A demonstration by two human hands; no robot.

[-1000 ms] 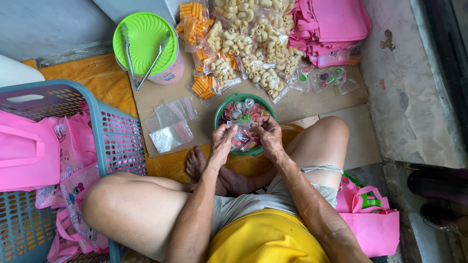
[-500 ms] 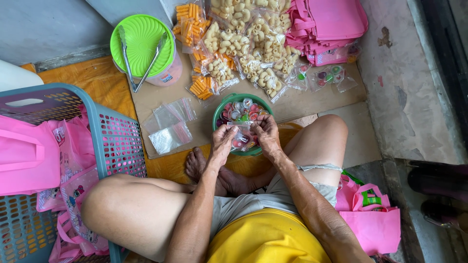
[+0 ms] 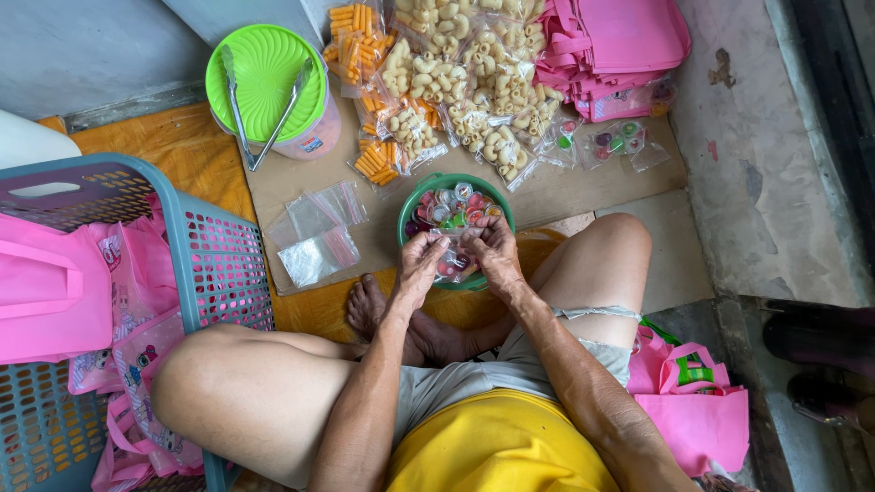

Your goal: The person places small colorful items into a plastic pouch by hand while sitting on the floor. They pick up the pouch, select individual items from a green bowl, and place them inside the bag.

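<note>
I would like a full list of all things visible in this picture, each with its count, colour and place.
small clear bag: one, transparent, held between both hands over the bowl
green bowl: one, holds small colourful sweets, in front of the feet
empty clear bags: a few, on cardboard, left of bowl
snack packets: many, beige and orange, top centre
green lid: one, on a jar, metal tongs across it
pink bags: stack, top right
blue basket: one, left, holds pink bags
left hand: on the bag
right hand: on the bag
</note>
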